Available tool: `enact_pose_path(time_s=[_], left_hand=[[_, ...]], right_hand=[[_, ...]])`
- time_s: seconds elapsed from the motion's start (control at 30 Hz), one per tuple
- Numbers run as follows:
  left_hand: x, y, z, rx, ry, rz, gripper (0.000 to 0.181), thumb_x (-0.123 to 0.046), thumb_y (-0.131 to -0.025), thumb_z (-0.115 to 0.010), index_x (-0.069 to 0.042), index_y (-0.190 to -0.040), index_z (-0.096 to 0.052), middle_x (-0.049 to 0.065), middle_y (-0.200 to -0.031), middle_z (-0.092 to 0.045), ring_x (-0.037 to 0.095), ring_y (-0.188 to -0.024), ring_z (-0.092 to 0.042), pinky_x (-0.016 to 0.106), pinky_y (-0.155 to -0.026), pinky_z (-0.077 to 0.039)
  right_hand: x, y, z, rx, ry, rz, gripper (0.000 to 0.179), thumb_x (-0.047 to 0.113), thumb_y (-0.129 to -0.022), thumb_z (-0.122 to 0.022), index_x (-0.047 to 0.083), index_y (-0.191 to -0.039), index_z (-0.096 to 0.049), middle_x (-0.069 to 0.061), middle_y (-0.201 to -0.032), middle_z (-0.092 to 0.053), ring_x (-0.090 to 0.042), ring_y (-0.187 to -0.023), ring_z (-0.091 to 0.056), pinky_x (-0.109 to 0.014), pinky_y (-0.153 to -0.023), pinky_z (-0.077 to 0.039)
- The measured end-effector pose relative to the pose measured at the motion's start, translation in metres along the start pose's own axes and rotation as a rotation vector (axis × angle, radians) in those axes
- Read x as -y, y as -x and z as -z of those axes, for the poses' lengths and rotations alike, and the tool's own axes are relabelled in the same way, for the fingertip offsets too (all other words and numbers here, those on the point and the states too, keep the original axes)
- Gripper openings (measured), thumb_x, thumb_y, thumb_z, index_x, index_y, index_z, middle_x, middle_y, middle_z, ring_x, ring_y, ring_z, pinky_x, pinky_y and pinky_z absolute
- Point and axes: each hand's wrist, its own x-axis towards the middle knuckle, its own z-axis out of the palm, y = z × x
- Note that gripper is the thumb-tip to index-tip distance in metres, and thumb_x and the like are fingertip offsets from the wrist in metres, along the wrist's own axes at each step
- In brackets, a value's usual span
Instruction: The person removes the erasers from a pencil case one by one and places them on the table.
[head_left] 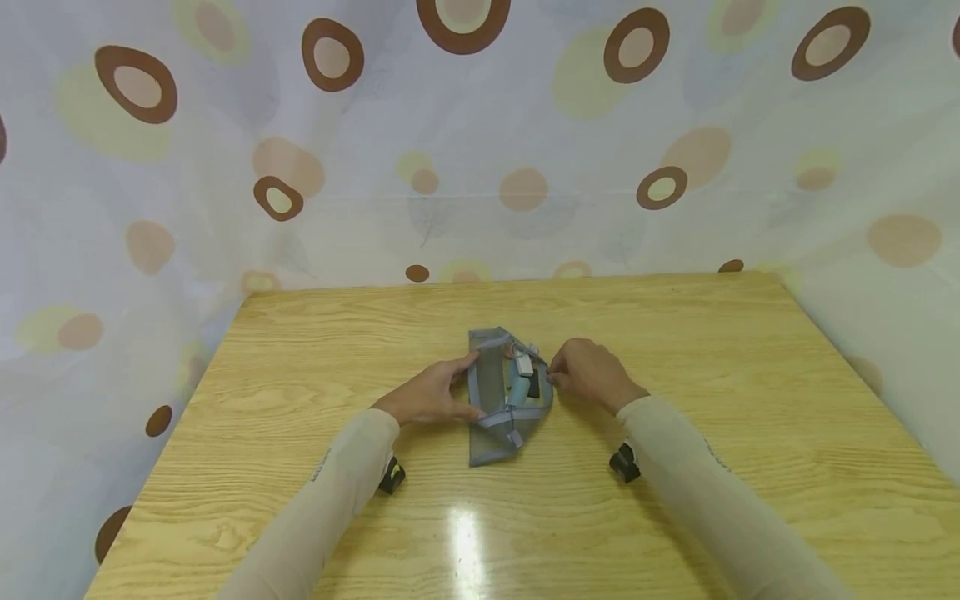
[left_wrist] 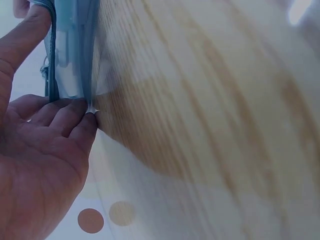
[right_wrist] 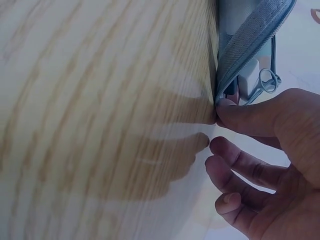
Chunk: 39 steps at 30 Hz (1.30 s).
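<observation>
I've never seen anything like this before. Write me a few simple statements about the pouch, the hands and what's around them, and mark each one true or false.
1. The zip pouch is open, with things showing inside. True.
2. One hand is well away from the pouch. False: both the left hand and the right hand touch it.
3. A small white block-shaped item is in the pouch. True.
4. Both sleeves are black. False: the pale sleeves are cream or off-white.
5. The pouch is on a wood-grain table. True.
6. The backdrop is plain. False: the backdrop has round, spot-like patterns.
</observation>
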Motion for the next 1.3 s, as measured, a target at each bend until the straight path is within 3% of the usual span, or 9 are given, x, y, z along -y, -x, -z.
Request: enact_pose_path(time_s=[0.3,0.53,0.8,1.07,1.3], left_hand=[[-0.002,-0.001,0.0,0.02,0.001,0.019,0.1,-0.022,-0.078,-0.079,-0.001,-0.15,-0.012,0.013,-0.155,-0.015,0.021,-0.141,-0.019,0.029,-0.112,-0.024],[0.0,-0.003,0.001,0.026,0.005,-0.004,0.1,-0.021,-0.078,-0.079,0.001,-0.15,-0.012,0.016,-0.155,-0.015,0.022,-0.141,-0.02,0.029,-0.111,-0.026],[-0.001,-0.003,0.0,0.031,0.011,0.013,0.1,-0.021,-0.078,-0.079,0.001,-0.15,-0.012,0.015,-0.155,-0.015,0.022,-0.141,-0.019,0.029,-0.112,-0.025],[-0.002,-0.002,0.001,0.036,0.009,-0.005,0.099,-0.019,-0.079,-0.078,0.002,-0.15,-0.012,0.016,-0.155,-0.013,0.024,-0.142,-0.018,0.033,-0.112,-0.025],[-0.002,-0.002,0.0,0.035,-0.003,0.012,0.1,-0.021,-0.079,-0.078,0.0,-0.15,-0.012,0.015,-0.155,-0.014,0.024,-0.142,-0.018,0.032,-0.112,-0.025]], right_hand=[[0.001,-0.002,0.002,0.004,0.004,0.003,0.01,0.012,-0.086,-0.068,0.01,-0.086,-0.078,0.001,-0.084,-0.072,-0.012,-0.066,-0.052,-0.031,-0.062,-0.049],[0.002,0.001,0.01,-0.025,-0.024,0.038,0.014,0.014,-0.086,-0.069,0.006,-0.095,-0.076,-0.007,-0.098,-0.072,-0.026,-0.093,-0.066,-0.045,-0.08,-0.054],[0.005,0.005,0.024,-0.076,-0.085,0.113,0.024,0.02,-0.088,-0.068,0.003,-0.106,-0.072,-0.004,-0.089,-0.067,-0.015,-0.072,-0.06,-0.031,-0.06,-0.052],[0.015,0.011,0.027,-0.028,-0.209,0.104,0.032,0.028,-0.087,-0.069,0.003,-0.107,-0.071,-0.006,-0.099,-0.068,-0.017,-0.078,-0.061,-0.033,-0.066,-0.053],[0.026,0.013,0.021,0.019,-0.248,0.129,0.033,0.031,-0.084,-0.073,0.005,-0.103,-0.073,-0.011,-0.108,-0.068,-0.017,-0.084,-0.063,-0.033,-0.07,-0.053]])
